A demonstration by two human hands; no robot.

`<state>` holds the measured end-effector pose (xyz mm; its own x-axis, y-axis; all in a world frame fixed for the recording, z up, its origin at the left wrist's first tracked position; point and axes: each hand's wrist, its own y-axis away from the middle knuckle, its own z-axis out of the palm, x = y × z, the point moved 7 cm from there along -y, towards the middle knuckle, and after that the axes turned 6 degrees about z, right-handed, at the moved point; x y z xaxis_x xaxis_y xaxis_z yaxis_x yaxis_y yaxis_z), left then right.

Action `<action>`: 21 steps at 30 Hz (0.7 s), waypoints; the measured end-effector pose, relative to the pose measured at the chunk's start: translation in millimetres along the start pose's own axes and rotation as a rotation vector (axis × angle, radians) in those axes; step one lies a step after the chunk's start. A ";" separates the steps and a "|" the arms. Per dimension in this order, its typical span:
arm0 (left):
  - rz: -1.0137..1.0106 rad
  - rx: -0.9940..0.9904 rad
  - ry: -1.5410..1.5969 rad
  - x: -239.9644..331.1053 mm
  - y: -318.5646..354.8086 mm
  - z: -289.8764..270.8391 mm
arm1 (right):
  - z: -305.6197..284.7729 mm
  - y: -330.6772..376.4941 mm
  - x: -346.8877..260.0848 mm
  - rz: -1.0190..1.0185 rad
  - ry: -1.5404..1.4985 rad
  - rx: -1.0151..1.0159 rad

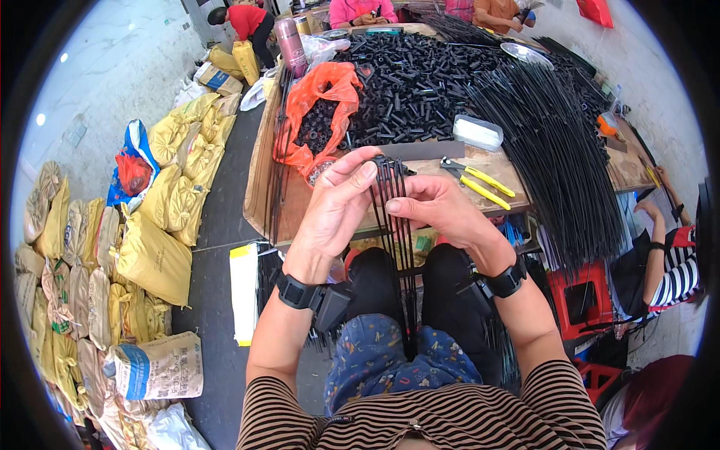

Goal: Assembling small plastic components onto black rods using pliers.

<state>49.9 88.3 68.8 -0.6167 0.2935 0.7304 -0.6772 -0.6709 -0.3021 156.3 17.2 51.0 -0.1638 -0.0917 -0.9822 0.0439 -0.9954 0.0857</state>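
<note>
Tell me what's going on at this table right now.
A seated person holds a bunch of thin black rods upright over their lap, both hands at its top end. The left hand wraps the rods and the right hand pinches them from the other side, by a small black part at the tips. On the wooden table ahead lie a heap of black tubes, a fan of long black rods, an orange bag and yellow-handled pliers. Other people sit nearby.

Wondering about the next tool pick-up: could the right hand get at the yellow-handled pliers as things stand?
Probably yes: the yellow-handled pliers lie uncovered on the table just beyond the right hand, though it now holds black rods.
</note>
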 end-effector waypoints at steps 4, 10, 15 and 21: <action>-0.041 -0.033 0.135 -5.9 2.8 0.2 | 2.9 2.0 -0.2 -0.004 -0.061 -0.052; -0.037 0.002 0.037 -6.4 2.5 3.3 | 5.2 -0.4 1.0 0.010 -0.134 -0.052; 0.082 0.046 -0.581 22.7 -0.9 2.5 | 3.5 2.7 -1.4 -0.062 0.026 0.112; 0.055 0.069 -0.603 29.9 -0.9 5.9 | 12.6 5.9 -10.8 -0.107 0.068 0.155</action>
<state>34.4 93.6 94.5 -0.3003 -0.1672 0.9391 -0.6108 -0.7225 -0.3240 145.9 11.9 64.2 -0.0921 0.0117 -0.9957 -0.1236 -0.9923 -0.0002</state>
